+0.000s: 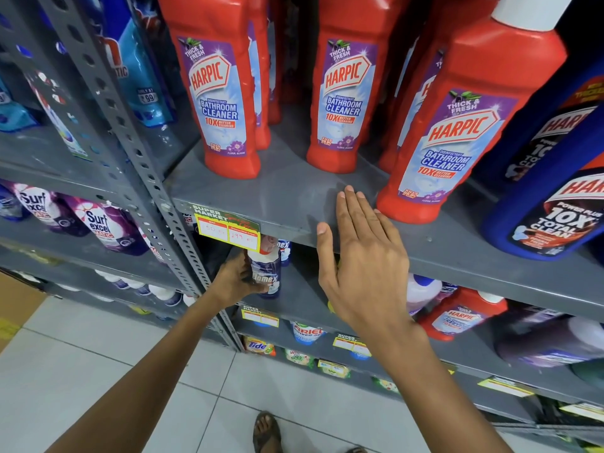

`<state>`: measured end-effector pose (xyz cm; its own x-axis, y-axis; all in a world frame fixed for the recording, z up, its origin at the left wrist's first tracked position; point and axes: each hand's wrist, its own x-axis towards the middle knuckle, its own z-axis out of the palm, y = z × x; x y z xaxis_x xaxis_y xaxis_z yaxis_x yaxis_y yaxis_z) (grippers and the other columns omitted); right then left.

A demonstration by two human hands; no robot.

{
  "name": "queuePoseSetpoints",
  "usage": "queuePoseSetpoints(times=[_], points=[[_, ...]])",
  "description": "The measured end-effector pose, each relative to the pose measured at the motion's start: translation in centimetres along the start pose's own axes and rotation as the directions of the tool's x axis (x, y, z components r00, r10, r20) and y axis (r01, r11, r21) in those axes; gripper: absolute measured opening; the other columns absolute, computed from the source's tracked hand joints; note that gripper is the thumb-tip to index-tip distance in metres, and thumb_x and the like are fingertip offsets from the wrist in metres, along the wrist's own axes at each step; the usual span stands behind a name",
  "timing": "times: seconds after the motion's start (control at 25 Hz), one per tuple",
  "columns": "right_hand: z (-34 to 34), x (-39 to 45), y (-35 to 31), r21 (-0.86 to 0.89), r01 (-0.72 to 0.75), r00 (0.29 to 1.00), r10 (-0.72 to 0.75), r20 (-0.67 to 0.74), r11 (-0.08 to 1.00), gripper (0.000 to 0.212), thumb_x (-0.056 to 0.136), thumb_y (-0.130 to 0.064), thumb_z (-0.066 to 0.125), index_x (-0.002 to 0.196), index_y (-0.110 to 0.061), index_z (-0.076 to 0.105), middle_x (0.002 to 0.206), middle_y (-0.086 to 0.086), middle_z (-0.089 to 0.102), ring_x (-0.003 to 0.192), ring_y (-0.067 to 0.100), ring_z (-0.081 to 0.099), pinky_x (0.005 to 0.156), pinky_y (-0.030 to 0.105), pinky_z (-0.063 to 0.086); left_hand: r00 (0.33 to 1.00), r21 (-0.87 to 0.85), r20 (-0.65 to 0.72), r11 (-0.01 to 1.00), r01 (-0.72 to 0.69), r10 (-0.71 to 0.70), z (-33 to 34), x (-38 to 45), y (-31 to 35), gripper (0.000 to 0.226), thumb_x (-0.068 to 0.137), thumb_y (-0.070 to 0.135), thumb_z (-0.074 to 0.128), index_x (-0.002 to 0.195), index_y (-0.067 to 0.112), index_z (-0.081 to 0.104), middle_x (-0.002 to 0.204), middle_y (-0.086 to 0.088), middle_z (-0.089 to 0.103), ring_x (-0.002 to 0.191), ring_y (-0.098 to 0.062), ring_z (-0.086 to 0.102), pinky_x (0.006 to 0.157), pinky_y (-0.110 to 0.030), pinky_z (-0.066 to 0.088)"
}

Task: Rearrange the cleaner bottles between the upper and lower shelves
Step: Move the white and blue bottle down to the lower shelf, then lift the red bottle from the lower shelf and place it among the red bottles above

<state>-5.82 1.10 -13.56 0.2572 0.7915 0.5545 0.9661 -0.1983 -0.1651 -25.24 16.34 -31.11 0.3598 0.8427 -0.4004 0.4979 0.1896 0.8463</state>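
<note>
Right, left hand (236, 278) is down on the lower shelf (295, 297), fingers wrapped round the body of a dark blue Domex bottle (267, 273), just under the yellow price tag (227, 229). Bottle stands roughly upright, long axis vertical, cap near the underside of the upper shelf (284, 197).

Right hand (364, 256) is empty, flat and open, fingers together and pointing up-shelf, fingertips over the front edge of the upper shelf. It sits just beside the base of the nearest red Harpic bottle (457, 138); can't tell if it touches.

Key relation: the bare patch on the upper shelf lies directly above the gripped bottle and left of the right hand, between the left red Harpic bottle (222, 89) and the nearest one; a middle red Harpic bottle (343, 89) stands further back. Left hand is the nearer one to the Domex; right hand is nearer the free slot.

My read: the Domex is mid-pickup, headed for that gap. It needs to come out toward the person first to clear the shelf lip, then up. Clearance under the lip looks tight, so snagging the cap or the price tag is the risk.

Blue Harpic bottles (549, 204) fill the far right of the upper shelf.
</note>
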Motion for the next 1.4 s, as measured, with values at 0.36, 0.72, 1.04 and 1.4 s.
queuePoseSetpoints(times=[0.36, 0.72, 1.04, 1.4], points=[[0.9, -8.6, 4.3, 0.445, 0.231, 0.965, -0.147, -0.216, 0.865, 0.052, 0.100, -0.011, 0.067, 0.151, -0.006, 0.058, 0.162, 0.006, 0.057, 0.155, 0.019, 0.050, 0.128, 0.043, 0.041, 0.965, 0.097, -0.235, 0.984, 0.147, -0.121, 5.6, -5.6, -5.2, 0.035, 0.082, -0.003, 0.092, 0.095, 0.003, 0.061, 0.082, -0.011, 0.067, 0.082, -0.029, 0.068, 0.074, -0.039, 0.055], [2.7, -22.3, 25.4, 0.343, -0.145, 0.984, 0.100, 0.145, 0.928, 0.051, 0.100, -0.019, 0.068, 0.149, -0.011, 0.062, 0.159, 0.001, 0.060, 0.147, 0.018, 0.059, 0.124, 0.041, 0.047, 0.976, 0.116, 0.184, 0.983, -0.142, 0.119, 29.3, -8.7, 1.2, 0.022, 0.089, 0.006, 0.089, 0.104, 0.010, 0.074, 0.092, -0.004, 0.079, 0.078, -0.002, 0.075, 0.084, -0.039, 0.061], [8.4, -26.4, 36.4, 0.152, -0.514, 0.752, 0.357, 0.555, 0.844, 0.072, 0.112, -0.037, 0.053, 0.169, -0.007, 0.021, 0.180, 0.012, 0.020, 0.168, 0.031, 0.023, 0.134, 0.034, 0.015, 0.940, -0.014, 0.033, 0.941, -0.338, 0.338, 40.5, -7.6, 10.2, 0.078, 0.081, -0.003, 0.094, 0.144, -0.007, 0.049, 0.135, -0.012, 0.068, 0.113, -0.008, 0.069, 0.101, -0.004, 0.050], [11.8, -26.4, 36.7, 0.007, -0.419, 0.745, 0.340, 0.574, 0.908, 0.071, 0.114, -0.046, 0.027, 0.171, -0.009, 0.010, 0.182, 0.011, 0.010, 0.170, 0.026, 0.011, 0.139, 0.043, 0.006, 0.995, -0.050, 0.044, 0.995, -0.083, 0.085, 40.1, -3.2, 10.2, 0.048, 0.071, 0.009, 0.103, 0.109, -0.005, 0.076, 0.100, -0.010, 0.086, 0.091, -0.023, 0.084, 0.091, -0.039, 0.071]])
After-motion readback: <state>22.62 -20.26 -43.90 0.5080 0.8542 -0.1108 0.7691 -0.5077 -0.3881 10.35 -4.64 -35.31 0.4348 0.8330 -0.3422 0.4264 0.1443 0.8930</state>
